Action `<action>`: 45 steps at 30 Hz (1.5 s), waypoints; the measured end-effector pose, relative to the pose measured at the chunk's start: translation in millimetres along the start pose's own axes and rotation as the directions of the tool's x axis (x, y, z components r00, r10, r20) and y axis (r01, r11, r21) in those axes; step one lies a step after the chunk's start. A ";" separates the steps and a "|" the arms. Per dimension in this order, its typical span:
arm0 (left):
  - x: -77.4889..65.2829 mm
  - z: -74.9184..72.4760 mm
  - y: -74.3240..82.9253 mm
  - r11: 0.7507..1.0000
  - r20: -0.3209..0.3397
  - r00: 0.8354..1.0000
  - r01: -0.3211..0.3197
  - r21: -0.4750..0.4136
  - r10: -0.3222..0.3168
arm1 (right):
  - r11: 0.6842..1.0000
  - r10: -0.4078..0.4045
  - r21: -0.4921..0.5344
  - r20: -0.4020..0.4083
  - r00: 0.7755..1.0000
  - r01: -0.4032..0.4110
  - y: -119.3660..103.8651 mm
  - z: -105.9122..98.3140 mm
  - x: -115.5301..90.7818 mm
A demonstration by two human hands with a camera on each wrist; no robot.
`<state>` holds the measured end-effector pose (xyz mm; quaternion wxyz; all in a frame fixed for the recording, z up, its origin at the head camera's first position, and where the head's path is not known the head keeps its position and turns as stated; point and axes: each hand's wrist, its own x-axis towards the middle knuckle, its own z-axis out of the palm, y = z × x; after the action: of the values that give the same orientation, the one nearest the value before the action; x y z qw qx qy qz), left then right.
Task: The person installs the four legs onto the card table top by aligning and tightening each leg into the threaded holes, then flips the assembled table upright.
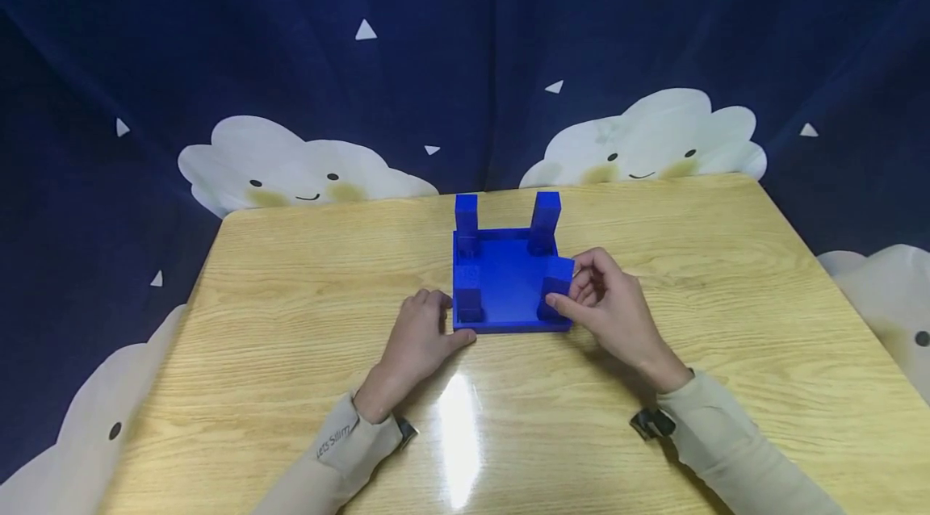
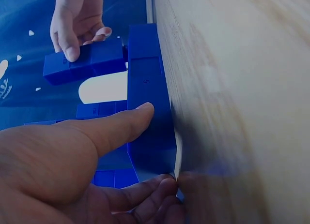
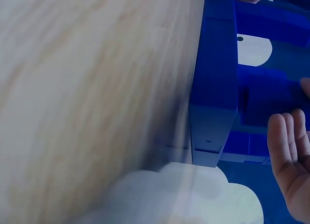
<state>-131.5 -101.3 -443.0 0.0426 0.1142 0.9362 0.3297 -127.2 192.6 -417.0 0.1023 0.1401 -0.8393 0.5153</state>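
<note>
A blue square base with a raised rim lies on the table, with a blue square post standing at each corner. My left hand holds the base by its near left corner. In the left wrist view its thumb presses the front wall while the other fingers curl at the side. My right hand pinches the near right post between thumb and fingers. That post tilts slightly right in the head view. In the right wrist view the post meets the base, fingertips at its side.
The near left post, the far left post and the far right post stand upright on the base. The wooden table reaches back to a dark blue curtain with white clouds.
</note>
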 end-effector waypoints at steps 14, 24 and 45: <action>0.4 -1.9 0.5 1.000 0.002 1.000 0.002 -0.001 -0.002 | 0.998 0.044 -0.041 0.020 0.999 -0.043 0.9 -6.3 -1.1; -0.8 -0.4 -0.1 1.000 0.000 1.000 -0.003 -0.008 0.003 | 0.997 0.017 -0.071 0.025 1.000 -0.015 1.6 -7.2 -1.9; -1.4 -0.3 -0.2 1.000 -0.007 1.000 -0.010 -0.009 0.010 | 0.993 0.073 -0.101 0.068 0.995 -0.066 1.5 -10.8 -3.9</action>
<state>-130.2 -102.0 -442.9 0.0381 0.1174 0.9343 0.3346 -123.7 203.3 -414.7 0.0612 0.1240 -0.8711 0.4712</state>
